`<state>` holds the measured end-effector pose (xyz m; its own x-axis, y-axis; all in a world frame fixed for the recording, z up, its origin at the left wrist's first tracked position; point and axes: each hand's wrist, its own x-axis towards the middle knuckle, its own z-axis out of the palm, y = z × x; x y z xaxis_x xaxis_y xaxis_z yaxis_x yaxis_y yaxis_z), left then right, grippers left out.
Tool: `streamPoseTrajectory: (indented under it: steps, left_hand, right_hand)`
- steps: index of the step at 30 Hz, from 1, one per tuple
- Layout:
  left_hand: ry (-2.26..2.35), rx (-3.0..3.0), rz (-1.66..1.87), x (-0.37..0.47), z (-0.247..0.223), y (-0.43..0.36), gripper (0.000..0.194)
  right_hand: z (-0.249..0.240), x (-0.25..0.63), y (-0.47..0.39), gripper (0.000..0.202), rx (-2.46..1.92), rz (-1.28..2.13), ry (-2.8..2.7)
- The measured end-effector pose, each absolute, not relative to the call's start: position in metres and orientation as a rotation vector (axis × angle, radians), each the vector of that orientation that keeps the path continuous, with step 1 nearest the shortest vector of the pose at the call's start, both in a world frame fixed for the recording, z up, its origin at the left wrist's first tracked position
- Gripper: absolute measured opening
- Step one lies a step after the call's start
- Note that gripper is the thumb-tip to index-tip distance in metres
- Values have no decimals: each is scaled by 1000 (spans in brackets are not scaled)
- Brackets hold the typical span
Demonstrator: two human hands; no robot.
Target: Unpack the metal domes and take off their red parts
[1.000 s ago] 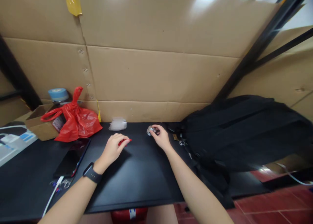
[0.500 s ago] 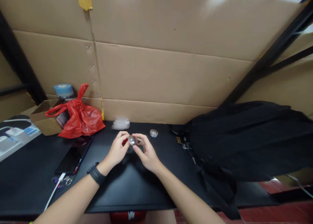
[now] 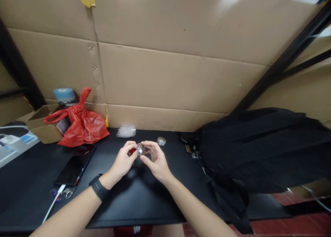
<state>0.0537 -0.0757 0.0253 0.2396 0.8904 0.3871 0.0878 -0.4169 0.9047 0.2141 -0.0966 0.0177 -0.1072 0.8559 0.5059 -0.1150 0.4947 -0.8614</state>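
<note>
Above the black tabletop, my left hand [image 3: 124, 162] and my right hand [image 3: 156, 163] meet with fingertips nearly together. Between them is a small clear round piece [image 3: 141, 149], shiny and tilted on edge; the right thumb and fingers are closed on it, and the left fingertips are at its left rim. A small red item [image 3: 132, 151] shows in the left hand's closed fingers, mostly hidden, its kind unclear. A similar clear round piece [image 3: 161, 141] lies on the table just beyond my right hand. Behind my left hand sits a stack of clear plastic pieces [image 3: 126, 131].
A red plastic bag [image 3: 81, 125] and a cardboard box [image 3: 43, 126] stand at the back left, with a phone [image 3: 74, 166] on a white cable in front. A black backpack [image 3: 261, 151] fills the right side. Cardboard panels [image 3: 160, 82] wall the back.
The clear round piece has turned slightly between my fingers and now stands more on edge. My hands stay nearly in place; the whole view has shifted a little.
</note>
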Motion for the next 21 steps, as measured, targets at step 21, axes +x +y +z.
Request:
streamPoseTrajectory:
  steps: [21]
  left_hand:
    - [1287,2392,1398,52,35,-89,14]
  right_hand:
    - [18,214,-94,46,-820,1141,-1277]
